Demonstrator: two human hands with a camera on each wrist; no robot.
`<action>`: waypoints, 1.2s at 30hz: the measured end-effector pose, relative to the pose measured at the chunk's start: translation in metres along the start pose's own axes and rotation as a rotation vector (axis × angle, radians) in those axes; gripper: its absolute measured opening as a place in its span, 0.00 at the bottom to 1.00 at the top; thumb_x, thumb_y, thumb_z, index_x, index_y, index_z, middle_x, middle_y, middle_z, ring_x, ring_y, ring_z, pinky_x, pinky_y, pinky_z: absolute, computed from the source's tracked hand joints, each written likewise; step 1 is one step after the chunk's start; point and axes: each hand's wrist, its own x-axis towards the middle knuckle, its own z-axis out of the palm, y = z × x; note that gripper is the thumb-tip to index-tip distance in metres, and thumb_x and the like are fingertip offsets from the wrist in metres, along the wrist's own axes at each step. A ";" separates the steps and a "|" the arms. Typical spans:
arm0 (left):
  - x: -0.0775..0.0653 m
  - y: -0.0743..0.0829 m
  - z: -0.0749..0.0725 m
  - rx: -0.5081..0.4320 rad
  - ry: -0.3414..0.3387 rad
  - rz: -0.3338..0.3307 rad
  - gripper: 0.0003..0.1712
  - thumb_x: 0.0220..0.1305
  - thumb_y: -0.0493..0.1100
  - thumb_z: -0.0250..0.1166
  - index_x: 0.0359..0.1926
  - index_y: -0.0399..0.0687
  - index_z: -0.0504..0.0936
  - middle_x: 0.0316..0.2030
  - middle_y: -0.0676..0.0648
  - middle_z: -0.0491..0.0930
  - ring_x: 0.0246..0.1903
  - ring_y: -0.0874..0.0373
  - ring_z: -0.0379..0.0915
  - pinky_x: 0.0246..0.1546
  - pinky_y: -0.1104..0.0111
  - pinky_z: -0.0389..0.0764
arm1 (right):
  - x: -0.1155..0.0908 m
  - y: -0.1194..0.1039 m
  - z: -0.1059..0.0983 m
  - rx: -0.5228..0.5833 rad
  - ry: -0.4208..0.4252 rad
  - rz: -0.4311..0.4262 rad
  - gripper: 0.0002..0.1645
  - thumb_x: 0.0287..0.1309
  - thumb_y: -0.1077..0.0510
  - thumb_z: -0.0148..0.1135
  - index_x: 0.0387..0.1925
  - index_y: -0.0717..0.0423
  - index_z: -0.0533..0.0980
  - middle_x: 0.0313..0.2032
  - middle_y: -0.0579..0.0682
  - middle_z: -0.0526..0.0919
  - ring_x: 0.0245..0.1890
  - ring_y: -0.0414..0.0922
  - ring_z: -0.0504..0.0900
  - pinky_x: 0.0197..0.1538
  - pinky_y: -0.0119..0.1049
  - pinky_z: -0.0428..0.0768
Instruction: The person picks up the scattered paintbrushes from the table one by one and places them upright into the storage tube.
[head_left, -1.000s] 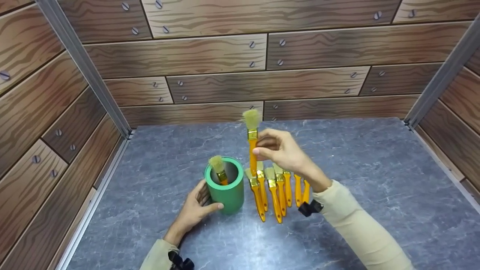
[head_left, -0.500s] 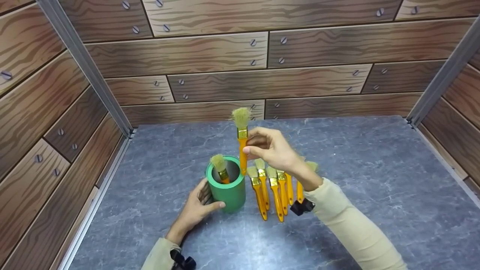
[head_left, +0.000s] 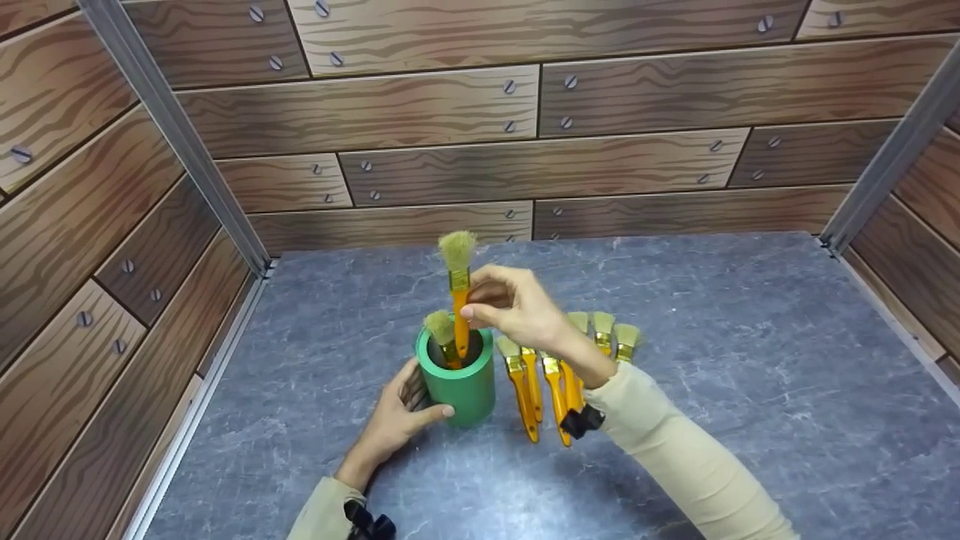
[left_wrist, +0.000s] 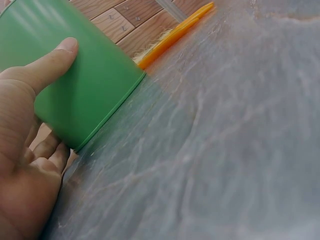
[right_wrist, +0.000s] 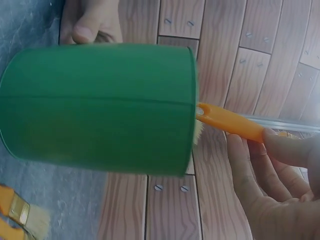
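My left hand holds a green can upright on the table, thumb on its near side and fingers round the left. A paintbrush leans inside the can, bristles up above the rim. Between thumb and fingers, my right hand pinches a second paintbrush, bristles up, by its orange handle. In the head view, that handle's lower end overlaps the can's opening. In the right wrist view, the handle has its tip right at the rim of the can.
Several more paintbrushes lie in a row right of the can, bristles toward the back; my right forearm hides some of them. The grey marbled table is bounded by wood-patterned walls at the back and sides.
My right hand has carried the upright paintbrush left, from above the row of brushes to over the can, and has lowered it slightly. My left hand stays on the can.
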 end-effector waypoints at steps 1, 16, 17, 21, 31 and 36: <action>0.000 0.000 0.000 -0.002 0.001 0.001 0.60 0.62 0.37 0.80 0.86 0.48 0.53 0.81 0.42 0.63 0.81 0.46 0.57 0.83 0.54 0.60 | 0.001 0.001 0.002 0.004 -0.006 -0.001 0.14 0.69 0.69 0.68 0.54 0.67 0.81 0.46 0.65 0.89 0.44 0.57 0.92 0.50 0.46 0.93; -0.001 -0.001 0.000 -0.012 -0.015 0.001 0.60 0.63 0.38 0.79 0.86 0.50 0.52 0.82 0.44 0.61 0.82 0.47 0.55 0.83 0.53 0.60 | 0.001 0.018 0.018 -0.014 -0.069 -0.003 0.16 0.72 0.67 0.67 0.57 0.67 0.80 0.50 0.66 0.87 0.48 0.59 0.91 0.51 0.47 0.93; -0.001 -0.001 0.000 -0.014 -0.015 -0.001 0.60 0.63 0.38 0.79 0.86 0.50 0.51 0.82 0.44 0.60 0.82 0.47 0.55 0.83 0.53 0.59 | 0.001 0.019 0.017 -0.005 -0.072 -0.005 0.16 0.72 0.67 0.67 0.57 0.68 0.80 0.51 0.66 0.87 0.48 0.60 0.90 0.52 0.47 0.93; 0.000 -0.001 -0.001 -0.008 -0.013 0.002 0.61 0.63 0.38 0.79 0.87 0.48 0.50 0.82 0.42 0.59 0.82 0.45 0.54 0.84 0.51 0.58 | 0.001 0.019 0.016 0.003 -0.077 -0.007 0.17 0.71 0.66 0.67 0.58 0.69 0.79 0.52 0.68 0.87 0.49 0.62 0.90 0.54 0.48 0.92; 0.001 0.000 0.002 -0.037 -0.004 0.010 0.60 0.62 0.37 0.80 0.86 0.48 0.52 0.82 0.43 0.61 0.82 0.46 0.55 0.84 0.54 0.58 | -0.014 0.013 0.002 -0.153 -0.024 -0.011 0.17 0.71 0.61 0.70 0.56 0.65 0.82 0.50 0.61 0.90 0.47 0.56 0.91 0.52 0.42 0.92; -0.001 0.001 0.002 -0.043 0.007 0.003 0.61 0.60 0.36 0.81 0.86 0.46 0.53 0.81 0.41 0.62 0.82 0.45 0.55 0.84 0.53 0.58 | -0.028 0.011 -0.010 -0.234 0.018 -0.018 0.15 0.70 0.59 0.72 0.55 0.59 0.84 0.49 0.56 0.91 0.48 0.51 0.90 0.55 0.44 0.91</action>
